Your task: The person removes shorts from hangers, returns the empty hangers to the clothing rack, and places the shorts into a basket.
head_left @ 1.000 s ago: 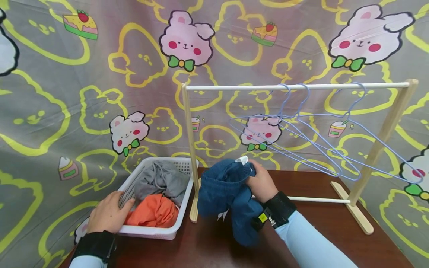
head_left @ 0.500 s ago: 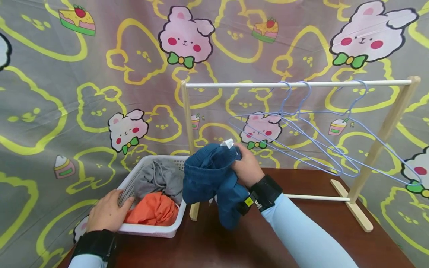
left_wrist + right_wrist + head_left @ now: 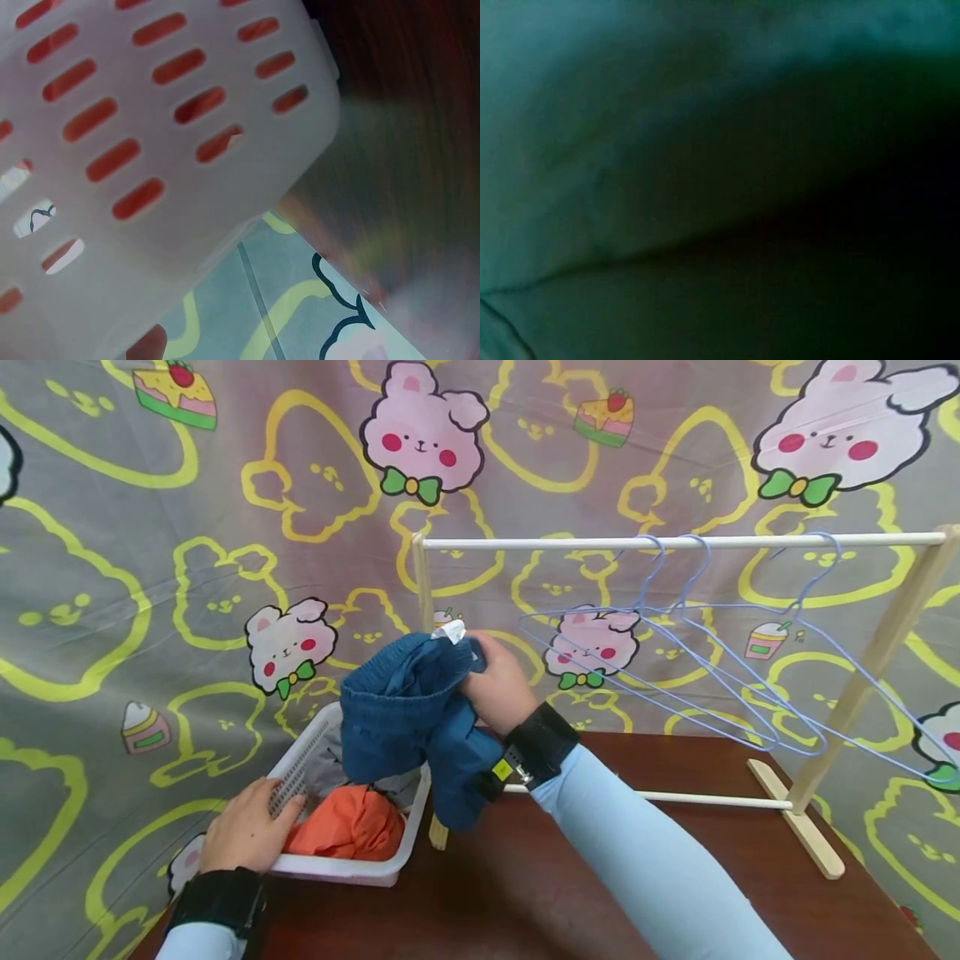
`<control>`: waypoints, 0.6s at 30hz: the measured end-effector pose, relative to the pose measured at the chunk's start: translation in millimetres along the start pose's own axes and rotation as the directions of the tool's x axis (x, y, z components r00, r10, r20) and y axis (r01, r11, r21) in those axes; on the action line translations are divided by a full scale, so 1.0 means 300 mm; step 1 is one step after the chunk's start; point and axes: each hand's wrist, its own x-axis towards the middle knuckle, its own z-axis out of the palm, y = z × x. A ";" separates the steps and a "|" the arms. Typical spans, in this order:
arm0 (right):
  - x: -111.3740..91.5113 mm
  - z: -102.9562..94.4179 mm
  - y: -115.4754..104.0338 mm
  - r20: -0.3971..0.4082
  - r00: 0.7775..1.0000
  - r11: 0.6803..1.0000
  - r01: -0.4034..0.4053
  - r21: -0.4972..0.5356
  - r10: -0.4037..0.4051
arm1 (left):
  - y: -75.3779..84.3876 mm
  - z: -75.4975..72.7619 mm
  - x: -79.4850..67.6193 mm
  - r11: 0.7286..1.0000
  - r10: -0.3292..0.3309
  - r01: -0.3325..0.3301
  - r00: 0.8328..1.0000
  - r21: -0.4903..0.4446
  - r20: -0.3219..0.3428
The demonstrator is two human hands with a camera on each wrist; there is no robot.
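In the head view my right hand (image 3: 502, 685) grips dark blue pants (image 3: 397, 718) by the elastic waistband, beside a white label (image 3: 450, 631). The pants hang above the right part of a white plastic basket (image 3: 345, 870), partly covering it. My left hand (image 3: 243, 827) holds the basket's left rim, thumb on the inner side. The left wrist view shows the basket's slotted wall (image 3: 180, 225) and a fingertip (image 3: 148, 345) against it. Inside lie an orange garment (image 3: 348, 827) and a grey garment (image 3: 322, 764). Dark, blurred cloth (image 3: 667, 172) fills the right wrist view.
A rack with a white top rail (image 3: 570, 542) and wooden legs (image 3: 870, 668) stands on the brown table (image 3: 525, 893). Several light-blue hangers (image 3: 720, 668) hang toward its right side. Behind is a patterned cloth backdrop (image 3: 225, 510).
My right hand has carried the pants left and upward, from in front of the rack to over the basket. The left hand has stayed on the basket rim.
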 end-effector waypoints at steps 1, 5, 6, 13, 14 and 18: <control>0.012 0.014 -0.011 0.000 1.000 1.000 0.013 0.007 -0.013 | 0.000 -0.001 0.000 1.000 0.001 -0.001 1.000 0.000 0.000; 0.054 0.060 -0.048 -0.011 0.999 0.999 0.038 0.032 -0.038 | 0.006 -0.001 -0.002 1.000 -0.001 0.001 1.000 -0.002 0.015; 0.064 0.068 -0.056 -0.013 0.999 0.998 0.039 0.040 -0.038 | 0.007 -0.001 -0.002 1.000 -0.001 0.001 1.000 -0.002 0.023; 0.122 0.131 -0.103 -0.038 0.998 0.996 0.058 0.065 -0.055 | 0.008 0.001 0.004 1.000 0.013 -0.014 0.999 0.011 0.031; 0.129 0.142 -0.107 -0.041 0.998 0.996 0.056 0.067 -0.053 | 0.008 -0.001 0.005 1.000 0.012 -0.013 0.999 0.012 0.029; 0.143 0.190 -0.113 -0.034 0.998 0.995 0.059 0.078 -0.056 | 0.004 -0.006 0.009 1.000 0.006 -0.007 1.000 0.007 0.031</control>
